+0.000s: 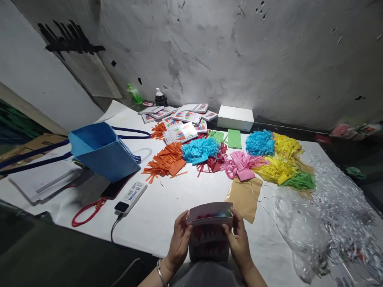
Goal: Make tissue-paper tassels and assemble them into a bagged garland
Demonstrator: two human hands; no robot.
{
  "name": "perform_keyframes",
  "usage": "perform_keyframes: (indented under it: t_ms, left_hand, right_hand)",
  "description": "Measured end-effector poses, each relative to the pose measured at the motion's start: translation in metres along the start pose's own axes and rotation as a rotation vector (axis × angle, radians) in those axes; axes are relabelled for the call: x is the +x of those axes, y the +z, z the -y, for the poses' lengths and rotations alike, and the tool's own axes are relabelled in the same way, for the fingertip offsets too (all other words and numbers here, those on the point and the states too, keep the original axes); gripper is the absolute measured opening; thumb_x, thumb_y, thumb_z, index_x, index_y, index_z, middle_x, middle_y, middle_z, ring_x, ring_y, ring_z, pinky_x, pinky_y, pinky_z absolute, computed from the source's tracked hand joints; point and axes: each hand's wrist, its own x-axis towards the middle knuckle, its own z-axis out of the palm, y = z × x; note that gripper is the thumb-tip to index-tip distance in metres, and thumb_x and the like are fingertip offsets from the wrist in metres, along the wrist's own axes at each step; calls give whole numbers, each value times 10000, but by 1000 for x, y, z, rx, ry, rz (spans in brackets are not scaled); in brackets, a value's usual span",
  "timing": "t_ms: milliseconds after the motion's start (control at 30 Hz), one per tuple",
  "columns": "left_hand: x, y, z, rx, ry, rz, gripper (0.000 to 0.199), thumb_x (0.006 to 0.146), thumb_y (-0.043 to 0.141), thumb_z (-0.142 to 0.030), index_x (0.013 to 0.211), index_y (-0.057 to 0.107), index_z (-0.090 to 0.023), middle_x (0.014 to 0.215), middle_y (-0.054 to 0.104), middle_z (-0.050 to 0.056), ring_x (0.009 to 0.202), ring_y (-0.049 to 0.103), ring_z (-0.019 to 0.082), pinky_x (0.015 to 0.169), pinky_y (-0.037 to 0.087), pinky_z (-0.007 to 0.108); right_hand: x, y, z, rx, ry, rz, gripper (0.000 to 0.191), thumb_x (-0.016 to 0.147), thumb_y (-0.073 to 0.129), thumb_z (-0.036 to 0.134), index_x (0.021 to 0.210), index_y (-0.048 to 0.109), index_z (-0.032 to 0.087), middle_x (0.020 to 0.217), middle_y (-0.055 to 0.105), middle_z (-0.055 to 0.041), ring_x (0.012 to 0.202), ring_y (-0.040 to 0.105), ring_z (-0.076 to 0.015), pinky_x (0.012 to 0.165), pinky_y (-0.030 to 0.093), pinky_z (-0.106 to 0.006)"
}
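Close to my body I hold a small cardboard box (208, 243) with coloured tassel shapes printed on its front. Its top gapes slightly, with a bit of blue and green showing at the opening. My left hand (178, 241) grips the box's left side, thumb in front. On the opposite side my right hand (238, 238) pinches the right edge. Just beyond the right hand lies a brown paper packet (243, 196). Fringed paper tassels spread across the table behind: orange (166, 159), blue (200, 149), pink (243, 164) and yellow (275, 169).
Printed flat boxes (185, 116) are piled at the back beside a white box (235, 118). To the left stand a blue bag (100, 149) with straps and a white power bank (131, 198) with a cable. Clear plastic wrapping (302, 227) and silvery strands (344, 199) cover the right side.
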Motion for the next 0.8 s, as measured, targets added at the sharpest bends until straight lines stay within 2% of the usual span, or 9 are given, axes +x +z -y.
perform_keyframes:
  t_ms: [133, 233, 300, 367, 467, 533, 633, 700, 800]
  left_hand:
    - [-7, -4, 4, 10, 49, 95, 382, 929, 503, -298, 1308, 484, -249, 1273, 592, 84, 1182, 561, 230, 1025, 450, 357]
    - [-8, -3, 3, 16, 104, 123, 364, 921, 514, -269, 1285, 515, -255, 1250, 614, 78, 1156, 585, 228, 1020, 460, 356]
    - [-7, -3, 2, 14, 123, 146, 368, 921, 511, -255, 1288, 514, -256, 1251, 616, 78, 1154, 588, 231, 1021, 462, 366]
    - [-6, -2, 1, 22, 125, 158, 374, 923, 504, -249, 1297, 508, -253, 1251, 616, 81, 1152, 590, 233, 1018, 466, 372]
    - [-6, -2, 1, 38, 118, 155, 374, 926, 494, -254, 1300, 505, -250, 1247, 616, 82, 1148, 592, 232, 1016, 468, 376]
    - [-7, -2, 2, 40, 105, 149, 374, 925, 495, -260, 1298, 506, -244, 1251, 612, 85, 1150, 589, 237, 1021, 465, 385]
    - [-8, -2, 3, 42, 87, 141, 371, 922, 499, -273, 1290, 514, -230, 1255, 608, 93, 1156, 583, 246, 1026, 457, 400]
    - [-9, -2, 4, 43, 79, 138, 369, 922, 500, -285, 1286, 518, -226, 1255, 609, 95, 1159, 580, 248, 1029, 454, 403]
    - [-7, -1, 3, 32, 51, 130, 385, 907, 527, -329, 1274, 529, -214, 1231, 625, 100, 1134, 594, 256, 1016, 462, 411]
  right_hand:
    - [7, -13, 23, -94, -66, -46, 261, 852, 614, 353, 1083, 603, 234, 1163, 611, -83, 1116, 579, -225, 943, 490, -362]
    - [16, -17, 50, -269, -82, -80, 134, 854, 595, 347, 864, 635, 219, 1133, 593, -98, 1137, 541, -258, 817, 530, -345]
    - [22, -17, 64, -335, -90, -72, 139, 857, 580, 345, 835, 637, 220, 1182, 575, -109, 1169, 514, -271, 758, 536, -332]
    - [25, -19, 71, -317, -112, -111, 143, 859, 574, 351, 836, 626, 220, 1213, 574, -105, 1182, 510, -263, 834, 514, -356]
    - [24, -37, 69, -226, -69, -231, 187, 900, 504, 375, 866, 598, 217, 1071, 659, -86, 1038, 609, -223, 893, 483, -373]
    - [20, -61, 63, -317, 18, -146, 200, 902, 483, 360, 863, 618, 217, 899, 702, -63, 864, 658, -212, 812, 507, -362]
    - [12, -96, 57, -751, 112, 186, 63, 742, 655, 278, 776, 695, 243, 787, 725, -51, 809, 668, -268, 819, 494, -433]
    - [9, -103, 57, -920, 91, 267, 226, 669, 699, 213, 885, 726, 271, 893, 736, -65, 905, 662, -306, 885, 471, -484]
    - [13, -84, 60, -765, -35, 282, 473, 798, 607, 238, 1264, 571, 309, 1197, 639, -72, 1051, 619, -253, 917, 497, -422]
